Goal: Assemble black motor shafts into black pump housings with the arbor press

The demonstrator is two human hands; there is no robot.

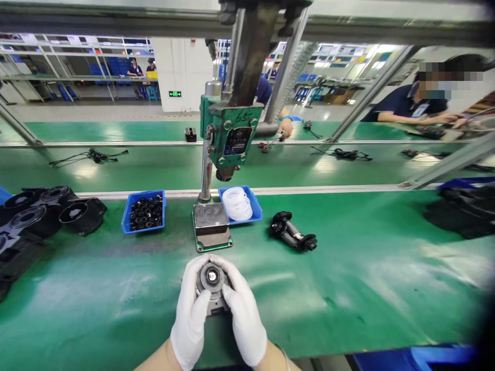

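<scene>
A round dark-grey moulded part with a black-ringed central hub [212,288] is held at the near edge of the green work surface [348,304], centrally, just in front of the press. It is enclosed from both sides: the white-gloved left hand [189,309] and the white-gloved right hand [246,312] are curved around its rim, with the thumbs laid on its near side. The fingers are closed in around the part; the far fingertips are partly hidden. Whether its underside is touching the surface cannot be told.

The part is judged stiff and fairly light, its smooth faces possibly slippery under fabric gloves. Hold is best taken at opposite sides of the outer rim, with the hub left uncovered.

Beyond it, a dark metal press base with a flat block [211,216] is noted below a green press head [236,135]. The base is flanked by a blue plastic bin of small black rings [146,212] and a blue plastic bin of thin white rings [237,204]. A black spool-shaped assembly [293,233] is seen lying to the right.
</scene>
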